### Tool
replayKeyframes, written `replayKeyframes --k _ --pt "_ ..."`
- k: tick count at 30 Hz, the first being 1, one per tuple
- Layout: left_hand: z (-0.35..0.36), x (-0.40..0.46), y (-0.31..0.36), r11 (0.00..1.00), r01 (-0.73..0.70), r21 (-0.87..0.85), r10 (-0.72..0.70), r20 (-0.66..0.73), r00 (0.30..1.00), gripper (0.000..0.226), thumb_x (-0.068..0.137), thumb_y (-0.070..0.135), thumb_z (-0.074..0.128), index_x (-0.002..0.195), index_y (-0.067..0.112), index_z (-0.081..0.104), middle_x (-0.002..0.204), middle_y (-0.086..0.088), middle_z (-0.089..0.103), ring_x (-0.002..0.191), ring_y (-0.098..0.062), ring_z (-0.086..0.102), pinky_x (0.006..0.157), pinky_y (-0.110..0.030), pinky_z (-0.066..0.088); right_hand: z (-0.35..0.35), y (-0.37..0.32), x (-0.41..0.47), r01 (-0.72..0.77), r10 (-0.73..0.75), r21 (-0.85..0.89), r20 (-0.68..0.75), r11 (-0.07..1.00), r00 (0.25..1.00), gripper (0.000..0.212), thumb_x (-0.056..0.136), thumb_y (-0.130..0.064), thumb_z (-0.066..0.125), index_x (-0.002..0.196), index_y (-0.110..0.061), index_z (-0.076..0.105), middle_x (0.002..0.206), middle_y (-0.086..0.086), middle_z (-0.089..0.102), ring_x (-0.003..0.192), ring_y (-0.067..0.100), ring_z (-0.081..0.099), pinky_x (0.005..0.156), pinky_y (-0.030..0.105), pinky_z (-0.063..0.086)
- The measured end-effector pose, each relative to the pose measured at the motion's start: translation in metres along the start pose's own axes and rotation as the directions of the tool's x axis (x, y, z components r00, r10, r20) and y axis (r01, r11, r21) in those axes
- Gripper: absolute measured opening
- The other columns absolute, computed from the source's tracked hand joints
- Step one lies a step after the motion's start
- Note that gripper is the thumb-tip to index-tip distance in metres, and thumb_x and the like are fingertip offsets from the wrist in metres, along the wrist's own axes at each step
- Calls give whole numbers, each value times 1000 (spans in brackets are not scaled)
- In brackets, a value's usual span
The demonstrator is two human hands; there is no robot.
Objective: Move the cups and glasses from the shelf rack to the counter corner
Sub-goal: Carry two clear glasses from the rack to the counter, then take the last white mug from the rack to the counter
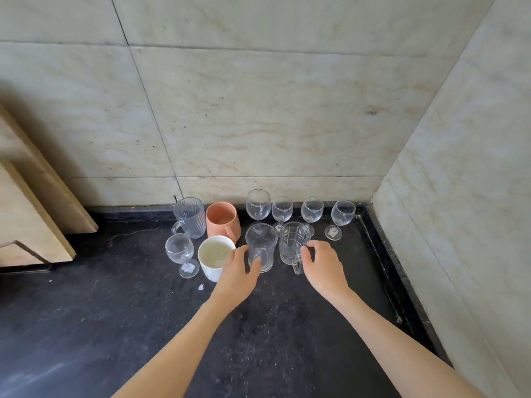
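Dark speckled stone makes up the table (143,326), which runs into a corner of pale marbled wall tiles (258,124). Nearest, both bare forearms reach forward: the left hand (238,275) has its grip loosely spread, fingertips touching a plain glass mug (261,247), while the right hand (324,265) curls part-open beside the handle of a cut-pattern glass mug (293,244); neither seems to clamp anything, so I judge both mugs are just being set down or let go. Left of them stand a white mug (214,258) and a stemmed glass (181,254). Behind come a ribbed glass mug (189,216) and an orange mug (222,221), then four wine glasses (287,211) lined against the wall, likely packed close to keep the corner tidy. Small stickers show on two glass feet, unreadable. No shelf rack is in view.
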State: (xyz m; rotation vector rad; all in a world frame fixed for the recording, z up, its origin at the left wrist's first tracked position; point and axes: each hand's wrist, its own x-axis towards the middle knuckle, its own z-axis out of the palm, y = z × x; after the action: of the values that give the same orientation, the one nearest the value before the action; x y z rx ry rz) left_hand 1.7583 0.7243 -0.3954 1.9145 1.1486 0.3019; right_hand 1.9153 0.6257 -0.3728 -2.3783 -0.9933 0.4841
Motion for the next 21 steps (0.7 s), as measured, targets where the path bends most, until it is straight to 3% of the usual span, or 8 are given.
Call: replayKeyframes --k 2,4,7,10,15,18,21 --pt "-28 -15 5 987 -127 102 132 -48 990 59 92 37 47 143 16 26 150 -9 27 136 -29 27 111 -43 26 -16 -24 -9 156 -162 -127 -34 980 986 50 94 -41 39 136 -13 37 145 5 38 133 25 34 106 44 31" --pt "-65 -26 10 924 -203 323 252 -117 961 63 91 42 45 145 24 20 156 -6 15 142 -27 14 113 -49 14 -32 -55 -14 288 -308 -247 -49 925 950 62 92 -50 37 144 -18 23 155 4 20 143 23 14 114 50 16" --pt "-130 -45 20 814 -167 556 331 -208 920 68 89 55 36 146 37 3 159 1 -6 145 -23 -8 112 -56 -3 -54 -110 -21 439 -488 -368 -48 820 872 75 87 -62 33 147 -28 3 159 0 -3 145 22 -7 113 56 -1" --pt "-196 -79 33 732 -69 678 393 -337 855 71 87 62 31 145 40 -3 158 2 -12 144 -26 -14 110 -60 -8 -71 -167 -35 592 -666 -434 -23 679 746 81 84 -67 32 146 -33 -8 157 -1 -13 143 21 -18 110 57 -11" --pt "-254 -163 30 743 141 655 377 -582 721 70 83 67 24 144 44 -2 159 2 -5 144 -28 -14 109 -61 -10 -72 -232 -80 754 -844 -441 -16 488 537 83 79 -72 26 145 -35 -7 157 -2 -12 143 21 -17 109 57 -13" --pt "-250 -231 5 758 302 578 267 -698 665 69 83 67 25 144 45 1 159 2 -5 144 -27 -15 108 -61 -11 -55 -250 -126 856 -920 -405 79 322 383 83 75 -76 14 141 -39 -17 157 -2 -13 143 22 -18 109 57 -14" --pt "-243 -306 -25 721 463 515 150 -769 621 69 84 68 26 143 47 -3 159 3 -8 143 -27 -17 108 -62 -10 -31 -271 -179 923 -957 -335 145 190 250 83 78 -76 21 144 -37 -11 157 -2 -12 143 22 -18 108 58 -14"
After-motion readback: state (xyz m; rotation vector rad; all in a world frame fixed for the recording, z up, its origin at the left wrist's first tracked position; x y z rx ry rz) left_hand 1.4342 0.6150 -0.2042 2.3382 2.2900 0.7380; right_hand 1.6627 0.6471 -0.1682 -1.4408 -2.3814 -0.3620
